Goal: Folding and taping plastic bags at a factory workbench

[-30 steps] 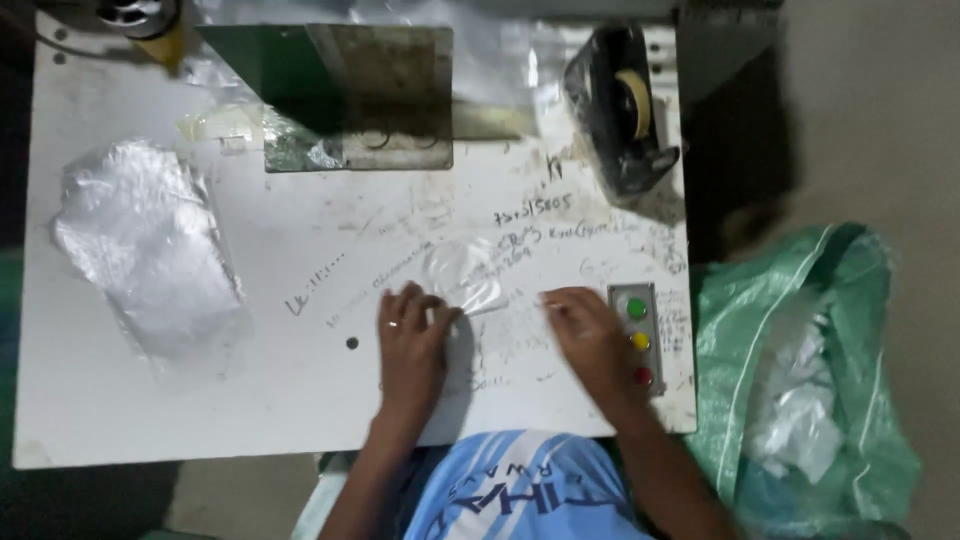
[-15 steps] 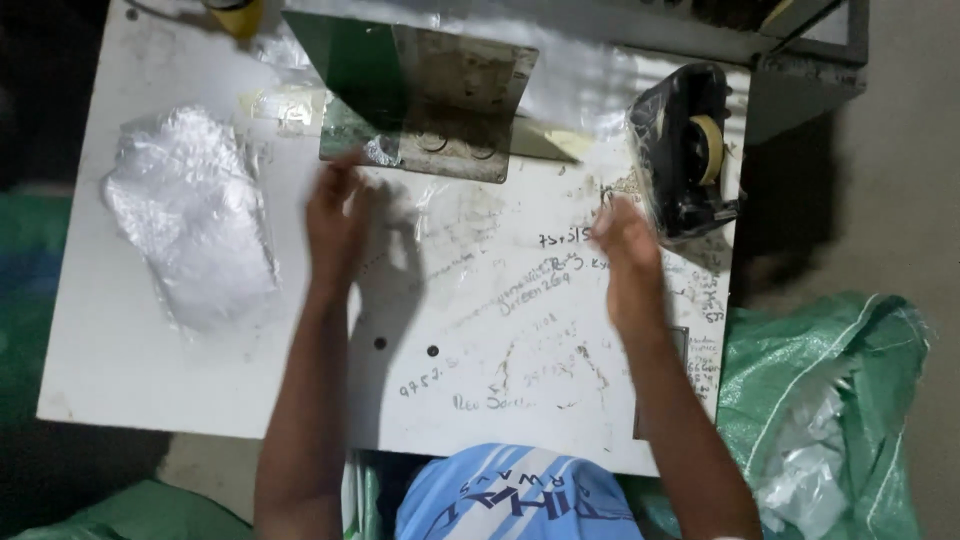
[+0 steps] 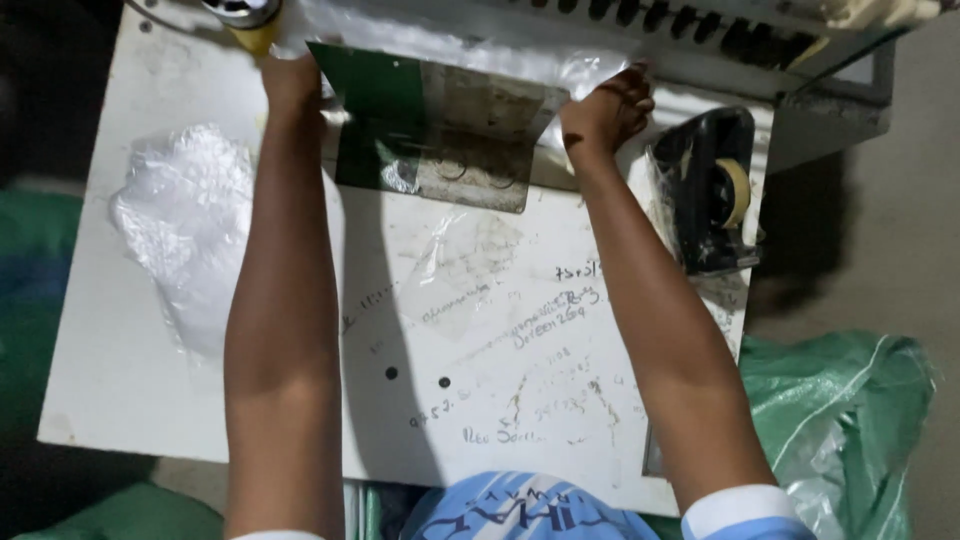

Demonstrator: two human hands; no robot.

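Clear thin plastic film (image 3: 560, 68) is lying at the far edge of the white surface (image 3: 120, 380), over the green-and-metal plate (image 3: 440, 135). I am gripping it with my right hand (image 3: 605, 110), fingers curled shut; my left hand (image 3: 290, 80) seems to be pinching its other end. It is looking feather-light, limp and slippery, so I am favouring the edges.

From my feed the light falls from overhead onto the white scribbled tabletop (image 3: 150, 380), which reads bright while the floor at left and far right sinks into near black. I see soft shadows beside both forearms and under the black tape dispenser (image 3: 712, 200). The crumpled clear plastic sheet (image 3: 190, 225) glares white, losing detail. Everything looks slightly soft, with mild blur at the far edge.
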